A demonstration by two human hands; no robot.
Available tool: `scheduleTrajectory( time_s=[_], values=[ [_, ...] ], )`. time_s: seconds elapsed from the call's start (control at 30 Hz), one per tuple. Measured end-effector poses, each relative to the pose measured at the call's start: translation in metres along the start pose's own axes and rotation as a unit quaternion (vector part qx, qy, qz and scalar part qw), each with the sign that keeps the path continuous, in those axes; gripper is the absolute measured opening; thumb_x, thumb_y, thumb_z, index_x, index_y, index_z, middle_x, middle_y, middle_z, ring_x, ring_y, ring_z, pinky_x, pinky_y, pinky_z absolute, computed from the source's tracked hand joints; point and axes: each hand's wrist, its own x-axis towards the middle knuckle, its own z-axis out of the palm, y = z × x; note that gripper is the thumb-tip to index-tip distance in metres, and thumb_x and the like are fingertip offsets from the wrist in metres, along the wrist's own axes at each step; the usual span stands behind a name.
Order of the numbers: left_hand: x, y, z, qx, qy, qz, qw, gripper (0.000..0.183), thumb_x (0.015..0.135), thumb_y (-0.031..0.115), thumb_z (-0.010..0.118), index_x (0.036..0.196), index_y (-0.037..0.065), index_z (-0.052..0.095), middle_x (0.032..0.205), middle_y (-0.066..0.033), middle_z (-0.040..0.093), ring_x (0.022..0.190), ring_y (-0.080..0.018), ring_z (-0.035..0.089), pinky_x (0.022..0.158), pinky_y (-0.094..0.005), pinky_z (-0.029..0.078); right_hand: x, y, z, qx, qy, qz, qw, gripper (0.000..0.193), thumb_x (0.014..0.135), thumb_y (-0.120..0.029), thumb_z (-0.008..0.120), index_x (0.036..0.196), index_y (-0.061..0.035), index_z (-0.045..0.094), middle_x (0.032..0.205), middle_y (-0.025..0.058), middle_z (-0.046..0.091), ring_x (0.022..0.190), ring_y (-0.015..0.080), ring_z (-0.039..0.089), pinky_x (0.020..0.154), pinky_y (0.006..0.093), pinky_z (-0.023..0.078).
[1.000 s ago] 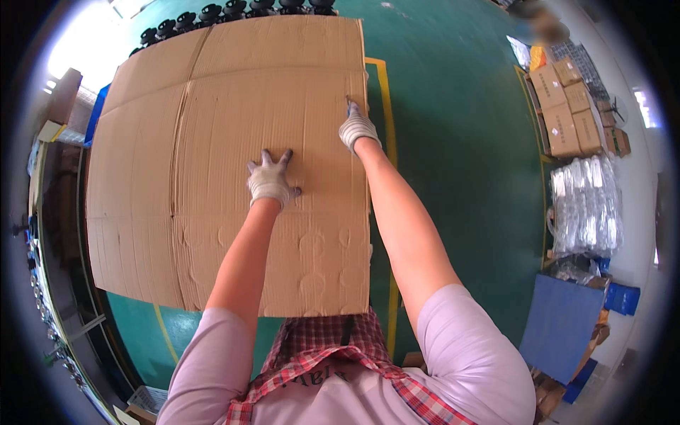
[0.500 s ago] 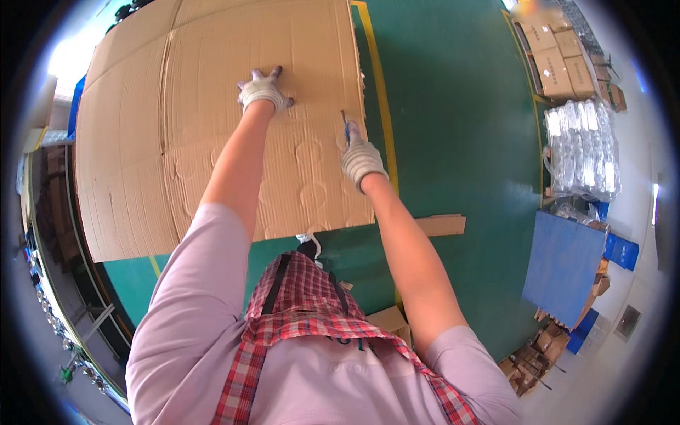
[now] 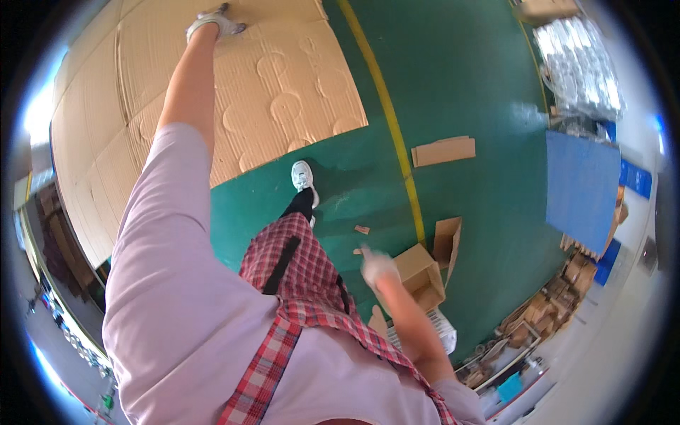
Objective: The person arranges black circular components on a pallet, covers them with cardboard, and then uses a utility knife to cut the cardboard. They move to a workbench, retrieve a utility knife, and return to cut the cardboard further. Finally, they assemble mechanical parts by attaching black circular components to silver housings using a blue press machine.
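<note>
A large brown cardboard sheet [image 3: 248, 78] with fold creases and round embossed marks covers the upper left. My gloved left hand [image 3: 214, 25] rests on it near the top edge of the view, arm stretched out, fingers apart. My gloved right hand [image 3: 377, 268] is low beside my checked apron [image 3: 294, 265], off the sheet and near an open cardboard box [image 3: 419, 273]. Motion smears its fingers, so whether it still grips a tool does not show.
On the green floor [image 3: 482, 205] runs a yellow line [image 3: 388, 106]. Cardboard strips [image 3: 443, 151] lie right of it. My white shoe [image 3: 302, 175] stands by the sheet's near edge. Along the right are plastic-wrapped goods [image 3: 579, 67], a blue panel [image 3: 582, 191] and stacked cardboard [image 3: 549, 301].
My right hand, which held a thin blue-handled cutter at the sheet's right edge, has swung down toward the box. My left hand stays on the sheet. The view has shifted toward me.
</note>
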Motion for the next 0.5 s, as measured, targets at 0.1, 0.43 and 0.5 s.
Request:
scheduleTrajectory(
  time_s=[0.1,0.43,0.5],
  values=[
    [0.002,0.015,-0.013,0.009,-0.001,0.014,1.0,0.111,0.071,0.073,0.071,0.159,0.032,0.018,0.163,-0.0194,0.019,0.146,-0.0403,0.03,0.117,-0.0516,0.033,-0.109,0.118,0.165,0.11,-0.094,0.278,0.95,0.057,0.097,-0.036,0.047,0.151,-0.0193,0.04,0.143,0.0195,0.053,0.127,0.0364,0.055,0.104,0.0443,0.045],
    [-0.055,0.019,-0.04,0.028,-0.039,0.03,0.998,0.105,0.075,0.078,0.061,0.16,0.034,0.016,0.165,-0.0209,0.013,0.146,-0.0436,0.03,0.118,-0.0564,0.027,-0.125,0.171,0.17,0.587,0.412,0.149,0.681,0.041,0.1,-0.018,0.049,0.14,-0.0059,0.053,0.122,0.0078,0.068,0.101,0.0257,0.064,0.088,0.0331,0.052],
    [-0.066,0.02,-0.053,0.016,-0.061,0.029,0.998,0.107,0.074,0.079,0.062,0.16,0.035,0.015,0.165,-0.0207,0.012,0.146,-0.0439,0.03,0.117,-0.057,0.027,-0.062,0.092,0.023,0.5,0.319,0.175,0.786,0.046,0.096,-0.022,0.052,0.137,-0.0014,0.052,0.112,0.0142,0.064,0.101,0.0255,0.059,0.087,0.0368,0.049]
  ],
)
